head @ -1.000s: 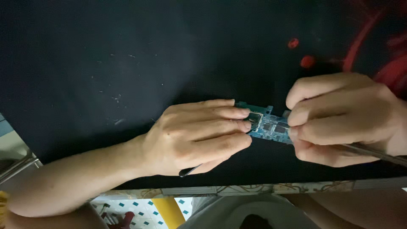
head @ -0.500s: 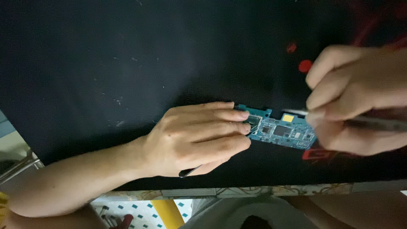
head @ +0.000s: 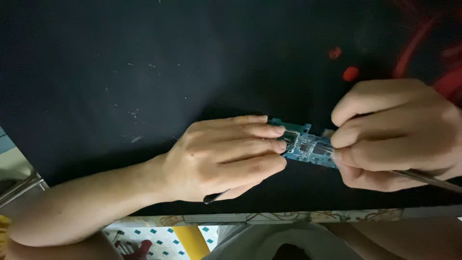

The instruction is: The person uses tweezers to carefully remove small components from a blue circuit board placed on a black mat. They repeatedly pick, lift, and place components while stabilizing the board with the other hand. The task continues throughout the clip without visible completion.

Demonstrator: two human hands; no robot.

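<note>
Head view, worktop [head: 120,72]: a black mat is seen across it, with red marks toward the far right corner and pale specks left of centre.
Head view, circuit board [head: 308,147]: a small blue-green board is laid flat near the front edge of the worktop, right of centre, between the two hands.
Head view, left hand [head: 226,156]: it is laid flat, fingers stretched out together, and their tips are pressed on the board's left end; a thin dark tool [head: 214,196] is tucked under the palm, only its tip being shown.
Head view, right hand [head: 394,132]: it is curled closed around a slim metal tool [head: 423,178], whose working end is set against the board's right end.
Head view, front edge: a patterned border and a tiled floor [head: 159,238] are seen below it.
</note>
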